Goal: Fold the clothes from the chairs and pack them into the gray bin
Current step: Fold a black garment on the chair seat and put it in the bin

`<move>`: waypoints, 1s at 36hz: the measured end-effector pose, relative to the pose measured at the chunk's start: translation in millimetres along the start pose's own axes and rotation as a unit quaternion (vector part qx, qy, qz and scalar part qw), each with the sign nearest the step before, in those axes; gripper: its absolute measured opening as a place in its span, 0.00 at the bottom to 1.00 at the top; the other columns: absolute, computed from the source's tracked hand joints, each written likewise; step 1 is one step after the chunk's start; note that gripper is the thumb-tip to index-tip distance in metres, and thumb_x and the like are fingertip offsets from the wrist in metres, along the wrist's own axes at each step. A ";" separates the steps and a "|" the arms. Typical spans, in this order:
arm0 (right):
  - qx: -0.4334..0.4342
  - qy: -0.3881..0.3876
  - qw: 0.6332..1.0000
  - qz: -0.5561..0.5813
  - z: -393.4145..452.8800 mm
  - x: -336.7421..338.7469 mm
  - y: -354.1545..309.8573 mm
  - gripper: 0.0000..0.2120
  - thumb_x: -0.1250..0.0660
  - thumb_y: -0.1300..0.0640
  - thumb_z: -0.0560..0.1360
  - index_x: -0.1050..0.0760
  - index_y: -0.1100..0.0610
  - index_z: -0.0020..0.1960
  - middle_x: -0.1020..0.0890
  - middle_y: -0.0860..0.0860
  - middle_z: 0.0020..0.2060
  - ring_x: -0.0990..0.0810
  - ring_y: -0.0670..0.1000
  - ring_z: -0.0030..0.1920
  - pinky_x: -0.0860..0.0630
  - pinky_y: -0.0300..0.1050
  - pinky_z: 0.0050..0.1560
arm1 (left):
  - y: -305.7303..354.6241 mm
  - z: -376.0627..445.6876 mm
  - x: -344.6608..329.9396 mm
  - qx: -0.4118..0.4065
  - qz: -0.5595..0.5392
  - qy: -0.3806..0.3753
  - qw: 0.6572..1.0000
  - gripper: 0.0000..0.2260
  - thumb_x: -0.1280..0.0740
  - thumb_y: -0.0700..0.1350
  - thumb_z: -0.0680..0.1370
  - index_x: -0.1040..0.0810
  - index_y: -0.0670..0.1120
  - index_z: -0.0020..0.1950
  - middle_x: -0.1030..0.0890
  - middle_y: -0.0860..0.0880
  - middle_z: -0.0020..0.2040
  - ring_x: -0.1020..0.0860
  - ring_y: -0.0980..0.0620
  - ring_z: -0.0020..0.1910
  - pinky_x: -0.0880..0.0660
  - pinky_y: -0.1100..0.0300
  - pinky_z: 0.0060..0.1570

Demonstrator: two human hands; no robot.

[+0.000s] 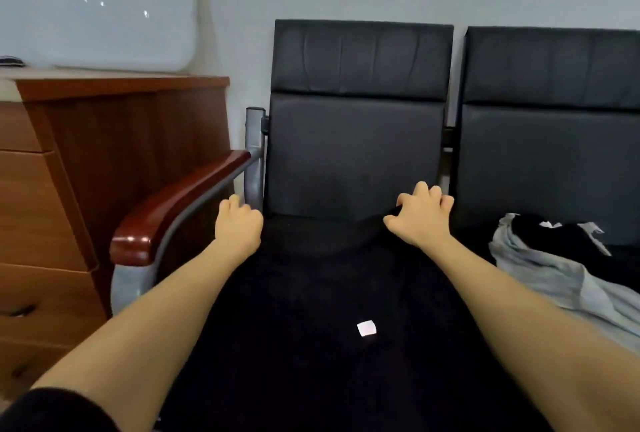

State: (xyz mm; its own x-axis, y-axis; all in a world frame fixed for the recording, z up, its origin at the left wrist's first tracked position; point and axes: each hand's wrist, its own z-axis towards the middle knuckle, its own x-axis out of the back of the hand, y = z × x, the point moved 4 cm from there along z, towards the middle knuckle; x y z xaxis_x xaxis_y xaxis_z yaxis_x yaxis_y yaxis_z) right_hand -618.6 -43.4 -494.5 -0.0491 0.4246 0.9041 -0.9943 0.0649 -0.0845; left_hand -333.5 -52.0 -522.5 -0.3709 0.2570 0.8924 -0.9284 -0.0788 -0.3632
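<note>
A black garment (pixel 311 310) lay spread over the seat of the left chair (pixel 356 141). The left hand (pixel 239 224) gripped its far corner at ten o'clock, fingers curled; the right hand (pixel 420 215) pinched the other corner at two o'clock. At three o'clock, a gray garment (pixel 540 265) lay crumpled on the neighbouring chair (pixel 550 141).

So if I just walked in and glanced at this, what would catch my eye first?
Probably the two bare arms reaching forward, with the left hand and the right hand gripping the far edge of a black garment spread over the seat of the left black chair. A small white tag stands out on the dark cloth. To the right, a crumpled gray garment lies on the neighbouring chair.
</note>
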 end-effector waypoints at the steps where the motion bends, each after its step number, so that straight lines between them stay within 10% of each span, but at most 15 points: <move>1: 0.000 -0.004 1.000 -0.003 3.0 -8.4 0.9 0.16 0.36 0.47 0.72 0.23 0.54 0.55 0.36 0.50 0.49 0.35 0.56 0.57 0.41 0.50 0.59 | 2.4 3.6 -8.2 -0.003 0.000 -0.008 1.000 0.09 0.39 0.43 0.77 0.23 0.46 0.55 0.23 0.49 0.55 0.33 0.45 0.60 0.37 0.54 0.57; 21: -0.021 0.134 0.991 0.019 76.5 -74.1 12.3 0.10 0.38 0.68 0.75 0.26 0.60 0.55 0.26 0.55 0.52 0.33 0.59 0.51 0.44 0.50 0.52 | 15.7 97.0 -45.1 0.002 -0.122 0.099 0.988 0.13 0.39 0.35 0.75 0.23 0.42 0.58 0.29 0.47 0.59 0.36 0.42 0.58 0.39 0.53 0.51; 36: 0.012 0.106 0.988 0.114 19.5 -49.1 22.1 0.13 0.40 0.66 0.73 0.23 0.55 0.54 0.23 0.48 0.50 0.34 0.54 0.55 0.47 0.46 0.54 | 12.1 32.5 -20.1 0.043 -0.408 0.201 0.890 0.25 0.46 0.23 0.67 0.28 0.44 0.56 0.25 0.49 0.47 0.36 0.47 0.50 0.43 0.57 0.48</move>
State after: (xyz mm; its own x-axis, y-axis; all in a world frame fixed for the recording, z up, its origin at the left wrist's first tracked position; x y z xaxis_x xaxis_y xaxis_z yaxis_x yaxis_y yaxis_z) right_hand -640.0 -80.5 -532.5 -0.2539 0.6054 0.7543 -0.9616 -0.0741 -0.2643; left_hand -338.1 -89.4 -536.1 0.4496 0.5844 0.6755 -0.8894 0.2232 0.3989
